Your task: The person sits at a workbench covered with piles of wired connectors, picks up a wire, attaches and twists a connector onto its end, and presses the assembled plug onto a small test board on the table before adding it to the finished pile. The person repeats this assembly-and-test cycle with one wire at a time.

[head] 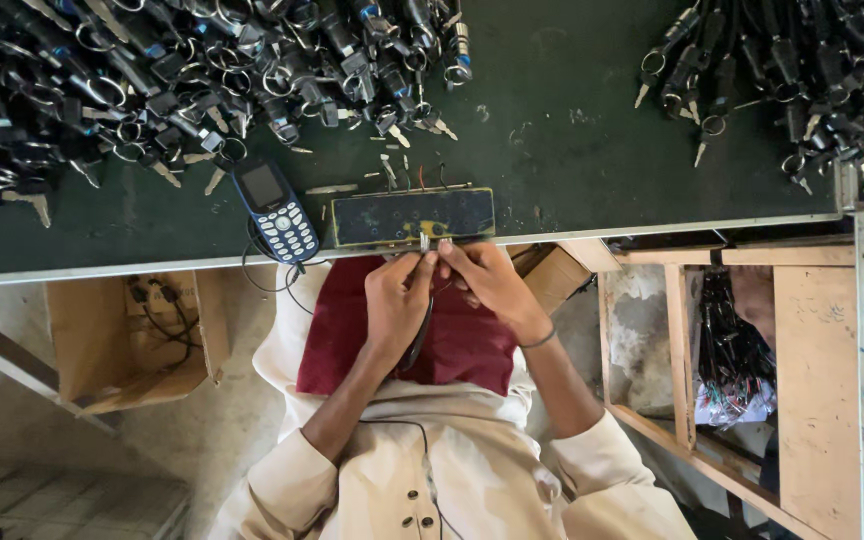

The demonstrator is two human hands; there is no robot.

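Note:
My left hand and my right hand meet at the table's front edge. Together they pinch a small metal key whose tip pokes up between the fingertips. A thin black part hangs down from my left hand over the red cloth on my lap. Just beyond the fingers lies a dark rectangular board with yellow marks and short coloured wires at its far edge.
A blue keypad phone lies left of the board, its cable dropping off the green table. Heaps of black keys on rings fill the far left and far right. Below are a cardboard box and a wooden shelf holding a bag of black wires.

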